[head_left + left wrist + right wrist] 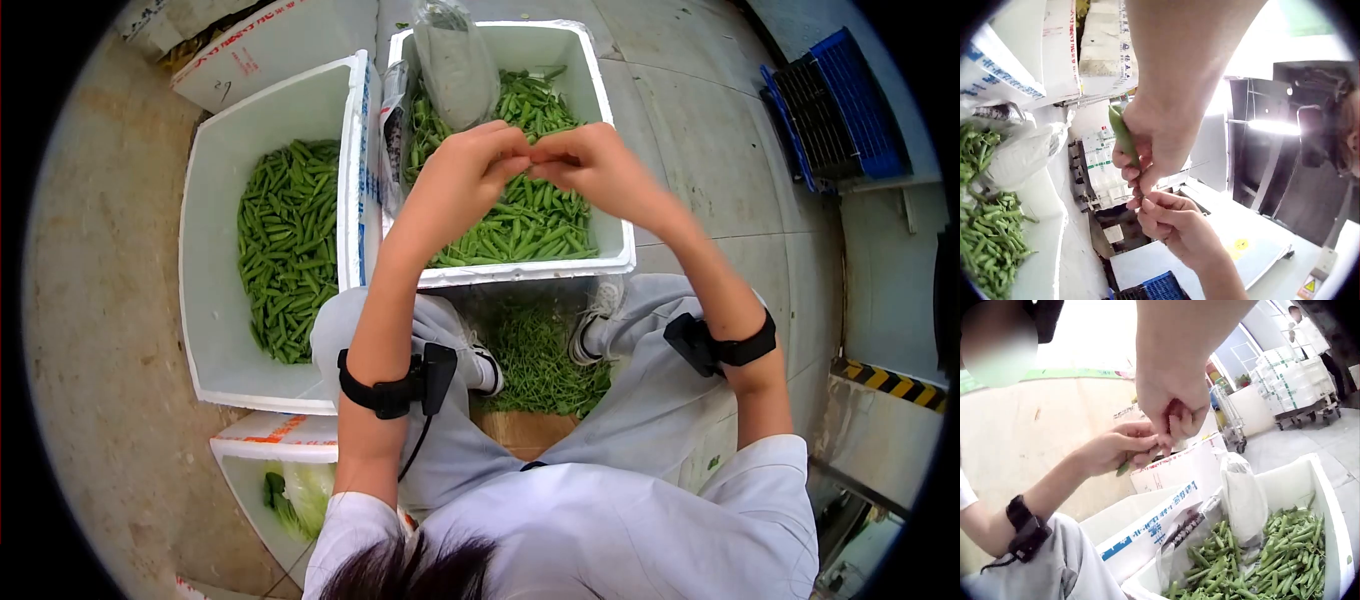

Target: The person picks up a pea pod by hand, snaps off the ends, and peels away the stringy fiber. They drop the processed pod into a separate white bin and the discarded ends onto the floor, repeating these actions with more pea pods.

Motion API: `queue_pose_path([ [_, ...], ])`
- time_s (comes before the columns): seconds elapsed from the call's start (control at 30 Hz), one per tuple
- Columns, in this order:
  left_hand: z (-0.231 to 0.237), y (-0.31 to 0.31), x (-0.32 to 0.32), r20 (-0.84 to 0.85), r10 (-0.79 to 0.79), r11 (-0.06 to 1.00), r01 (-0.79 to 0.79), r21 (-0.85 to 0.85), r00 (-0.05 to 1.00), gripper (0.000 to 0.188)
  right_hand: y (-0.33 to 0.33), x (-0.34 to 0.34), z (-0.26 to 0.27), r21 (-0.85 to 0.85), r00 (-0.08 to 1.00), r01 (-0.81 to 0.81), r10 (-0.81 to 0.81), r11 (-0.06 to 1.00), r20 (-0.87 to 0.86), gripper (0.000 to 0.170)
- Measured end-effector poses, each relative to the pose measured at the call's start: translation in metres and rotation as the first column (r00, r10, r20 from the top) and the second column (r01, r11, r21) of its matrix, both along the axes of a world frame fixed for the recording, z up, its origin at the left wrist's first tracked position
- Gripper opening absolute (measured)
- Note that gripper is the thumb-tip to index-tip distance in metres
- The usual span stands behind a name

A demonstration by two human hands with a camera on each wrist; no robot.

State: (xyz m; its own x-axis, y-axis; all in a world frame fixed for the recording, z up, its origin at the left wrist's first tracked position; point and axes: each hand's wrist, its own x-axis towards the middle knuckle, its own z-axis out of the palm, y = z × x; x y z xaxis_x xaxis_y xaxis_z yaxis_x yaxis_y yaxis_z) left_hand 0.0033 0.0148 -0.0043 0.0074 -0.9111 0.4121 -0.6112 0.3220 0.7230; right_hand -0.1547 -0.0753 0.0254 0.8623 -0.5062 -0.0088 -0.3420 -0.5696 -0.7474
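Observation:
A green pea pod (1124, 136) is held in my left hand (468, 180), lying along the curled fingers with one end sticking out. My right hand (606, 175) meets it fingertip to fingertip, thumb and forefinger pinching at the pod's lower end, mostly hidden by the fingers. Both hands are raised over a white foam box (520, 268) of pea pods (530, 225). In the right wrist view, a bit of the held pod shows below the left hand (1119, 447).
Left of my knee stands a second foam box (215, 250) with many pea pods (290, 240). A clear plastic bag (455, 75) leans inside the front box. Green scraps (545, 360) lie between my shoes. Leafy vegetables (300, 495) fill a lower box; a blue crate (840, 105) stands right.

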Motion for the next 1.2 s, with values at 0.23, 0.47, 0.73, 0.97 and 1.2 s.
queue_pose_path([
  [0.23,0.021,0.011,0.001,-0.753,-0.225,0.862,0.487,0.142,0.619,0.015,-0.002,-0.015,0.035,0.586,0.99,-0.142,0.107,0.798,0.094,0.016],
  [0.47,0.024,0.006,0.028,-0.53,-0.505,0.744,-0.032,-0.668,-0.681,0.022,0.002,-0.007,0.03,0.55,0.991,-0.117,0.065,0.827,0.113,0.018],
  [0.73,0.048,0.019,0.039,-0.671,-0.465,0.883,-0.25,-0.396,-0.578,0.021,0.055,-0.005,-0.078,0.419,0.863,-0.312,0.439,0.853,-0.25,0.016],
  [0.97,0.004,0.005,0.046,-0.76,-0.454,0.88,-0.102,-0.463,-0.464,0.011,0.062,-0.013,-0.148,0.38,0.57,-0.579,0.692,0.721,-0.443,0.029],
  [1.2,0.005,0.006,0.048,-0.798,-0.408,0.912,-0.155,-0.379,-0.444,0.011,-0.005,0.054,-0.226,0.163,0.887,-0.008,0.082,0.987,-0.455,0.023],
])
